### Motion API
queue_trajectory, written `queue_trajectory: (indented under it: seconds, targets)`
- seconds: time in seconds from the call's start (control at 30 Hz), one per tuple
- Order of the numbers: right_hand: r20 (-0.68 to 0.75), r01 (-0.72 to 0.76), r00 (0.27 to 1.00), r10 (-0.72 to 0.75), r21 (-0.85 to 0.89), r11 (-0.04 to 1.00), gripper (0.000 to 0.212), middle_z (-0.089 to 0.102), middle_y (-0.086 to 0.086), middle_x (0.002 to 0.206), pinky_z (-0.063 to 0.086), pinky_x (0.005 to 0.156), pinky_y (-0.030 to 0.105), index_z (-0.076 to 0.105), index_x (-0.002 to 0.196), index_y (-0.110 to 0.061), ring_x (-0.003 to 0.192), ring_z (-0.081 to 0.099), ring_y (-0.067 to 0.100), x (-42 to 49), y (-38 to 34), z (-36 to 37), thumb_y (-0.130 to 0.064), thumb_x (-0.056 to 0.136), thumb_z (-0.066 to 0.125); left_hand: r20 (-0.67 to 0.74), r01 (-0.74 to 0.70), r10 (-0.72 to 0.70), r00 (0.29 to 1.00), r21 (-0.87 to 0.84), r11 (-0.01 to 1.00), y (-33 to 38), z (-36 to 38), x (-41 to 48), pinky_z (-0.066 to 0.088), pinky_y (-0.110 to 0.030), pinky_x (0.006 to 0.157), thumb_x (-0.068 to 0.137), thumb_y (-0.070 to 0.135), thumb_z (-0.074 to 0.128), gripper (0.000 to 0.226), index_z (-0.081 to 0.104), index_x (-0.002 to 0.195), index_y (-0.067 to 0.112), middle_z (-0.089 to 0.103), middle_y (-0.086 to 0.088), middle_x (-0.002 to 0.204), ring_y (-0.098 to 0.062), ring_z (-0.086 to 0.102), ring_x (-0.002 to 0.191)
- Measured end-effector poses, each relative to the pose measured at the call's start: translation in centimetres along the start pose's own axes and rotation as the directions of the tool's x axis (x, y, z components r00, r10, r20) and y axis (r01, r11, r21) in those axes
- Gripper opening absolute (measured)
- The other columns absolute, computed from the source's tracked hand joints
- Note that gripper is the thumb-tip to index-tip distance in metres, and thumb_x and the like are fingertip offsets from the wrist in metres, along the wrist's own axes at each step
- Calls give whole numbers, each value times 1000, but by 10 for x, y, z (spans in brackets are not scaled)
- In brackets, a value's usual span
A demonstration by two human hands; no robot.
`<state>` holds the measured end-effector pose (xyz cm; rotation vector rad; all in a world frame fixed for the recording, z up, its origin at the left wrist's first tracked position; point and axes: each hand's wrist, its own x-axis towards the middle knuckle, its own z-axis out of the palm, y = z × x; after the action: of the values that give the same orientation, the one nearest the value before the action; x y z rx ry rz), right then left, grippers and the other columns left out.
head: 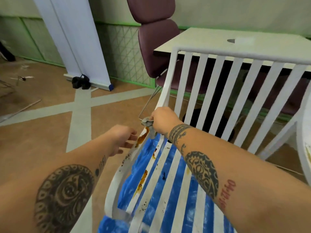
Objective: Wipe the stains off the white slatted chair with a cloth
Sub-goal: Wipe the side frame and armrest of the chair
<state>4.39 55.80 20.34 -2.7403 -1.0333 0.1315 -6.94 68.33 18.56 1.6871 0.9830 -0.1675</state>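
The white slatted chair (218, 91) fills the right and lower middle of the head view. Its seat slats carry brown smears (142, 181) and dark specks, and a thick brown streak (143, 137) runs along the left rail. My right hand (164, 119) grips a crumpled grey cloth (149, 127) at the upper end of that streak, where the rail meets the backrest. My left hand (123, 140) hovers just left of the rail with relaxed, spread fingers, holding nothing. Whether its fingertips touch the rail is unclear.
Blue plastic sheeting (170, 195) lies under the seat slats. A white table (218, 42) stands behind the backrest, with a maroon padded chair (154, 42) at its left. On the brown floor farther left are a white banner stand (79, 39) and a black object (80, 82).
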Motion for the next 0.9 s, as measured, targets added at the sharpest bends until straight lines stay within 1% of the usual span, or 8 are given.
queue_trajectory:
  seconds: [0.07, 0.13, 0.23, 0.4, 0.57, 0.67, 0.77, 0.9]
  targets:
    - [-5, 13, 1000, -13, -7, 1000, 27, 67, 10, 103, 56, 80, 32, 74, 106, -10, 93, 63, 26, 5, 3, 3, -4, 88, 55, 39, -1, 4, 999, -68, 998, 2, 5, 18, 48, -43, 100, 103, 31, 48, 25, 69, 111, 21, 75, 1, 95, -21, 66, 82]
    - [3, 24, 1000, -24, 37, 999, 29, 66, 9, 110, 57, 88, 37, 74, 109, -12, 101, 62, 26, 10, 9, 3, -3, 89, 54, 94, 31, -13, 995, -187, 982, 8, 9, 29, 51, -33, 81, 106, 31, 44, 28, 70, 108, 20, 74, 2, 83, -17, 64, 68]
    - [56, 30, 998, -32, 39, 999, 28, 66, 10, 108, 56, 89, 39, 74, 109, -11, 101, 63, 28, 14, 7, 1, -3, 90, 55, 144, 44, -13, 990, -221, 974, 16, 15, 29, 44, -27, 58, 106, 31, 44, 30, 69, 102, 16, 68, 2, 78, -12, 57, 55]
    - [103, -1, 995, -3, 40, 999, 29, 68, 11, 105, 58, 87, 39, 76, 107, -12, 94, 66, 28, 19, 5, -6, -4, 86, 58, 107, 2, 27, 994, -266, 964, 23, 18, 23, 45, -31, 68, 103, 35, 52, 23, 71, 104, 21, 72, 0, 98, -16, 59, 78]
    - [-13, -26, 1000, 26, 35, 999, 30, 67, 10, 108, 58, 87, 37, 74, 111, -13, 97, 66, 29, 14, 1, 8, -5, 88, 56, 73, -154, 159, 985, -64, 986, 25, 10, 29, 49, -43, 94, 98, 35, 63, 14, 74, 102, 28, 75, 4, 103, -18, 66, 102]
    - [-99, -38, 994, 39, 13, 999, 26, 65, 8, 100, 56, 79, 33, 75, 104, -14, 94, 66, 28, 11, -1, 22, -7, 86, 57, 33, -246, 246, 969, 19, 969, 18, 12, 36, 44, -28, 71, 97, 33, 65, 12, 74, 93, 26, 73, 2, 100, -16, 63, 98]
    - [-53, -76, 996, 77, 18, 997, 28, 64, 8, 97, 55, 77, 33, 75, 103, -15, 91, 64, 28, 5, -4, 22, -5, 85, 56, 2, -253, 253, 968, -35, 967, 11, 13, 37, 39, -16, 49, 98, 27, 66, 11, 75, 98, 20, 71, 2, 96, -13, 59, 86]
    - [-31, -89, 996, 88, -24, 996, 30, 65, 9, 100, 56, 81, 33, 75, 105, -13, 93, 64, 28, 0, -15, 14, -1, 87, 55, 21, -253, 256, 966, -102, 962, 5, 10, 34, 44, -19, 58, 96, 23, 70, 17, 76, 107, 12, 72, 1, 97, -9, 60, 80]
